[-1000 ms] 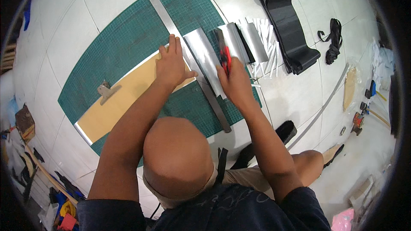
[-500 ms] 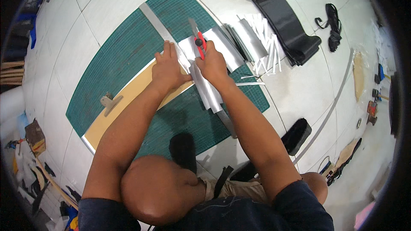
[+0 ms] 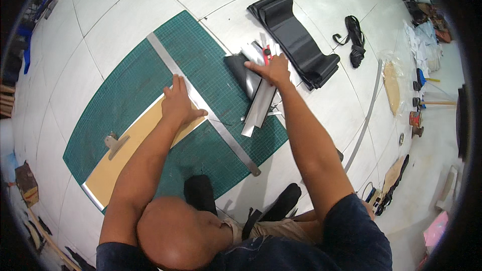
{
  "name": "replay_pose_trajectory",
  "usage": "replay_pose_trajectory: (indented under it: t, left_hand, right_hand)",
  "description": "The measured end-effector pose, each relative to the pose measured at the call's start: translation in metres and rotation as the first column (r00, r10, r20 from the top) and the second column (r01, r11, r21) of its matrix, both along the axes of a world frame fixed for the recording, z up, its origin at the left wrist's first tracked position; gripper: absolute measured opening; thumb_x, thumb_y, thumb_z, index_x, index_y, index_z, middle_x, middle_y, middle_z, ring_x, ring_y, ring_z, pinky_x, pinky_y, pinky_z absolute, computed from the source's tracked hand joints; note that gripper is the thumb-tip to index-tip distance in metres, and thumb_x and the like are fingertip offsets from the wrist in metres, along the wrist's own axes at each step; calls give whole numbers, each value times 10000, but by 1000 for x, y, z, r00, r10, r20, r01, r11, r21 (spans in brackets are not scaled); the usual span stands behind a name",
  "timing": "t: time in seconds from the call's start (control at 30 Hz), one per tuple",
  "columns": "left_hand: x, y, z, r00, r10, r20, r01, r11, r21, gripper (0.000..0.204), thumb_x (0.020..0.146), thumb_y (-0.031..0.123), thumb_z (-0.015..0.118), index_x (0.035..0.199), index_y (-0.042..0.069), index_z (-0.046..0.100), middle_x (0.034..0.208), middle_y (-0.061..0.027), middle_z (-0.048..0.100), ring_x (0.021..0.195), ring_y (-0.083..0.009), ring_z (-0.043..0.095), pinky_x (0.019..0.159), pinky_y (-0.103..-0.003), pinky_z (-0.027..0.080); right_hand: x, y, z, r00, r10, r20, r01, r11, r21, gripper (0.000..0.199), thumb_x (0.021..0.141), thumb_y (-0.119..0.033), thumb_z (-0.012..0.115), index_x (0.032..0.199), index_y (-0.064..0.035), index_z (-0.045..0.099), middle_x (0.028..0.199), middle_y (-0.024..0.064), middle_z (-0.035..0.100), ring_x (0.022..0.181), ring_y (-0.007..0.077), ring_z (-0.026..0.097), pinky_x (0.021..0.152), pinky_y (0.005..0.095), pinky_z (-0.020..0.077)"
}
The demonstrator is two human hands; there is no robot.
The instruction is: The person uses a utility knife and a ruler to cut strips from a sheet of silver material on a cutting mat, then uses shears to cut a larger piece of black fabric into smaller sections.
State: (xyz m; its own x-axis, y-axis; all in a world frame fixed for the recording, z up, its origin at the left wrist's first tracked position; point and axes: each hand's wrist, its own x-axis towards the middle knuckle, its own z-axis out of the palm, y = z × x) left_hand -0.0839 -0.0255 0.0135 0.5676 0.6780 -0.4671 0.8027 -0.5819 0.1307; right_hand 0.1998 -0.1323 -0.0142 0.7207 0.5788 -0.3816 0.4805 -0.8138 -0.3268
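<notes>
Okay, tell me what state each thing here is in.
Left hand: fingers spread, touching the metal ruler
Right hand: closed around the red cutter
Red cutter: blade out
Metal ruler: flat across the green mat
Green mat: spread flat
Tan board: lying flat
Metal clip: clamped on the tan board's edge
Silver pieces: overlapping
Black sheet: folded in layers
Black strap: bundled

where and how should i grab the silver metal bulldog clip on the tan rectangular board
Probably best to pinch the projecting tab of the silver metal bulldog clip, coming from the picture's upper left. The tab sticks out past the tan rectangular board over the green gridded cutting mat, while the left forearm crowds the opposite side.
</notes>
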Motion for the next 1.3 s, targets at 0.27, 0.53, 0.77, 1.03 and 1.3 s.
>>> replay_pose_trajectory:
  t: [0.27, 0.53, 0.77, 1.03, 1.3]
  left_hand:
    - [-6, 5, 0, 1000, 4, -4, -4, 1000, -22, 1344, 560, 582, 878, 1529, -22, 169, 1605, -157, 188, 1357, -473, 364, 984, -461, 526]
    - [-2, 0, 0, 1000, -18, -25, 19, 999, 44, 1307, 559, 564, 880, 1509, -47, 224, 1587, -156, 222, 1310, -420, 418, 930, -419, 559]
    - [-2, 1, -4, 999, -29, -43, 31, 998, 48, 1316, 565, 589, 871, 1516, -41, 214, 1593, -154, 229, 1313, -429, 429, 938, -425, 557]
    - [-2, 0, -4, 997, -40, -62, 45, 996, 82, 1309, 581, 597, 859, 1535, -5, 195, 1613, -151, 200, 1355, -408, 392, 1018, -476, 491]
    - [-7, 1, -26, 994, -109, -22, 111, 985, 134, 1273, 617, 604, 842, 1515, -35, 205, 1592, -199, 212, 1359, -464, 360, 1066, -521, 429]
  right_hand:
    - [-75, -6, 2, 958, 239, 157, -250, 966, 58, 1014, 590, -640, 843, 1254, 63, 542, 1453, 315, 385, 1339, 436, 411, 1039, 581, 382]
    - [-70, -41, -11, 990, 140, -31, -117, 913, 391, 331, 722, -104, 759, 978, -32, 561, 963, 213, 632, 947, 430, 612, 815, 496, 487]
    - [9, -149, 12, 752, 658, 42, -658, 747, 91, 300, 758, -158, 743, 976, -75, 554, 939, 179, 650, 927, 407, 636, 794, 489, 505]
    - [117, -296, 63, 665, 726, 176, -717, 687, -122, 151, 838, -138, 620, 958, -82, 545, 914, 161, 629, 912, 392, 641, 773, 484, 515]
    - [158, -341, 31, 759, 338, 557, -367, 928, -62, 517, 660, -351, 851, 1015, -66, 605, 1221, 204, 580, 1200, 403, 518, 986, 565, 403]
